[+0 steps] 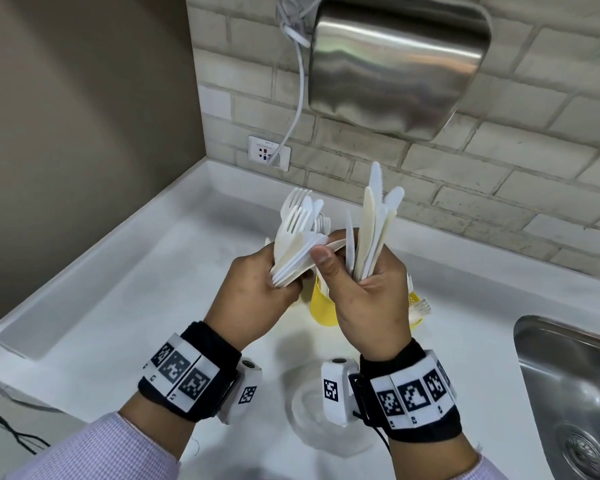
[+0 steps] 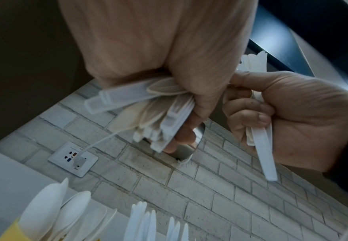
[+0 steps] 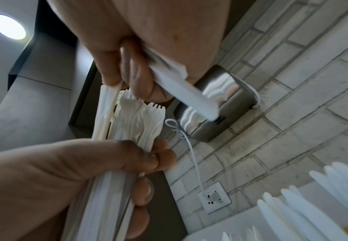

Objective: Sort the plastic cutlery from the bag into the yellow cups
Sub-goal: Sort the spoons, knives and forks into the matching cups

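A mixed bunch of white forks (image 1: 300, 216) and other cutlery was gripped in the left hand (image 1: 257, 289), fingers curled tight round the handles, tines fanned out upward. A second bunch, knives (image 1: 374, 216) with the blades pointing up, was clamped in the right hand (image 1: 364, 292), and the right thumb was laid across one piece reaching over from the left bunch. Both hands were held up over a white bench (image 1: 136, 306), close together, pretty much touching.

Directly under the hands a yellow cup (image 1: 323, 306) was stood on the bench, mostly hidden. A second yellow cup (image 1: 414, 301) was peeking out just right of the right hand with some white cutlery in it. From the left wrist view, spoons (image 2: 45, 212) and knives could be seen standing in cups down below.

A clear plastic bag (image 1: 312, 410) was lying on the bench between the wrists. A steel sink (image 1: 568, 393) was set in at the right, and a metal hand dryer (image 1: 395, 64) was mounted on the brick wall with its cord run to a socket (image 1: 269, 152).
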A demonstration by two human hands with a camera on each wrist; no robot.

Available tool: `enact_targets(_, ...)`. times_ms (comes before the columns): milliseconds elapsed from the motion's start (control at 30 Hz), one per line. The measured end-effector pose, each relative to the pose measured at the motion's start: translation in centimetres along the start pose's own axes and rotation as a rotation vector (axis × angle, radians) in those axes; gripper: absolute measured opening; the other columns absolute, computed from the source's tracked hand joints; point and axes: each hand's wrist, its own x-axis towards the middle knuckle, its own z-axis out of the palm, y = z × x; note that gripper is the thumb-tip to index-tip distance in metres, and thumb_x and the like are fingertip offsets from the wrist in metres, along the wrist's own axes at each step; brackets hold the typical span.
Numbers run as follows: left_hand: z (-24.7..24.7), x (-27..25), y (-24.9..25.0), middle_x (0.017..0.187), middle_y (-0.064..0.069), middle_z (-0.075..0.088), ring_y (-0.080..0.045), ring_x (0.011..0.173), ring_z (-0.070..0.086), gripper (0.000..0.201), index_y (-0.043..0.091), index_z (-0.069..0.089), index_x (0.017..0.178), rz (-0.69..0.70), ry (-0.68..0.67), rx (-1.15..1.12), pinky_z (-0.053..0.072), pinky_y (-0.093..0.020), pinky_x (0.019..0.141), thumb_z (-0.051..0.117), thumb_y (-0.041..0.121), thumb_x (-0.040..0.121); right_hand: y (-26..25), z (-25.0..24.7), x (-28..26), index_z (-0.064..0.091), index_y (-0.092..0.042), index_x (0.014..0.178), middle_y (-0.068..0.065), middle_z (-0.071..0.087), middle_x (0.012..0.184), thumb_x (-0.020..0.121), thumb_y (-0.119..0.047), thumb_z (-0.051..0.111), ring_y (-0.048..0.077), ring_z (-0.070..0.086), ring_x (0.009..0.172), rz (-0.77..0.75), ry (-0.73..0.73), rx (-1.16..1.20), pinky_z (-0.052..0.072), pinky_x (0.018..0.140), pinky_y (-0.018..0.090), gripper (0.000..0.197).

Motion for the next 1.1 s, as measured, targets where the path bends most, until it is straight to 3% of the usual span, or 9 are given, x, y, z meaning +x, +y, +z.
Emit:
enact_targets(300,-0.2,0.2,-0.3,0.071,0.004,0.072,-0.019,0.068,0.069,0.014,0.023,0.069,0.098,-0.004,0.023,0.024,0.056,-0.040,0.066,0.070,0.019,0.085,-0.1,0.5,-0.1,0.065,-0.021,0.088,-0.016,0.068,0.071,0.092,-0.028,0.072,0.003,0.065,0.065,-0.012,0.054,-0.044,0.049,0.065,0.019,0.011)
enact_targets(400,-0.2,0.2,-0.5,0.079,0.005,0.075,-0.019,0.070,0.071,0.012,0.025,0.067,0.096,-0.008,-0.001,0.018,0.058,-0.042,0.068,0.068,0.027,0.083,0.2,0.3,0.2,0.062,-0.018,0.091,-0.016,0.058,0.064,0.093,-0.035,0.073,0.007,0.056,0.056,0.039,0.078,0.046,0.044,0.063,0.025,0.020)
enact_targets(567,-0.3,0.0,-0.4,0.071,0.008,0.071,-0.017,0.068,0.069,0.015,0.032,0.063,0.084,0.001,-0.016,0.043,0.056,-0.038,0.066,0.069,0.018,0.086,0.2,0.1,0.3,0.063,-0.014,0.090,-0.019,0.059,0.060,0.095,-0.025,0.068,-0.001,0.055,0.055,0.008,-0.066,-0.071,0.044,0.060,0.018,0.013)
enact_targets(667,-0.4,0.0,-0.7,0.081,0.005,0.075,-0.020,0.073,0.070,0.014,0.026,0.069,0.093,-0.010,-0.033,0.003,0.057,-0.041,0.071,0.064,0.027,0.080,-0.3,-0.3,1.3,0.055,-0.007,0.088,-0.007,0.050,0.060,0.102,-0.028,0.057,0.015,0.042,0.047,0.036,0.139,0.142,0.037,0.051,0.028,0.025)
enact_targets(733,-0.4,-0.1,-1.0,0.086,0.006,0.076,-0.021,0.075,0.070,0.018,0.026,0.068,0.097,-0.013,-0.044,-0.012,0.058,-0.044,0.072,0.060,0.030,0.081,-0.6,-1.2,2.6,0.055,0.001,0.098,0.011,0.054,0.075,0.107,-0.029,0.049,0.022,0.049,0.054,0.043,0.280,0.297,0.043,0.049,0.031,0.032)
enact_targets(833,-0.4,-0.2,-1.0,0.091,0.015,0.076,-0.016,0.074,0.070,0.015,0.031,0.066,0.099,0.012,-0.081,0.016,0.058,-0.043,0.074,0.061,0.021,0.090,-1.6,-2.5,4.2,0.053,0.013,0.114,0.027,0.062,0.100,0.110,-0.027,0.043,0.043,0.071,0.087,0.057,0.442,0.486,0.059,0.074,0.050,0.042)
enact_targets(900,-0.4,-0.3,-0.9,0.091,0.017,0.075,-0.015,0.074,0.069,0.016,0.035,0.064,0.100,0.038,-0.088,0.030,0.058,-0.042,0.074,0.060,0.023,0.090,-2.6,-2.9,5.0,0.050,0.004,0.111,0.022,0.060,0.084,0.111,-0.024,0.043,0.041,0.070,0.074,0.029,0.541,0.567,0.058,0.075,0.055,0.029)
enact_targets(1000,-0.3,-0.2,-1.0,0.089,0.012,0.074,-0.018,0.073,0.068,0.016,0.035,0.062,0.100,0.070,-0.084,0.055,0.057,-0.043,0.072,0.053,0.033,0.087,-3.8,-3.2,5.8,0.043,-0.010,0.106,0.009,0.044,0.064,0.110,-0.026,0.046,0.023,0.046,0.045,-0.099,0.550,0.460,0.051,0.052,0.037,0.016)
enact_targets(1100,-0.3,-0.2,-0.9,0.086,0.010,0.073,-0.019,0.073,0.067,0.018,0.035,0.063,0.099,0.082,-0.069,0.061,0.057,-0.043,0.071,0.051,0.038,0.085,-3.8,-2.9,6.0,0.052,-0.019,0.100,0.004,0.040,0.063,0.102,-0.035,0.062,0.015,0.037,0.049,-0.125,0.378,0.228,0.038,0.049,0.027,0.018)
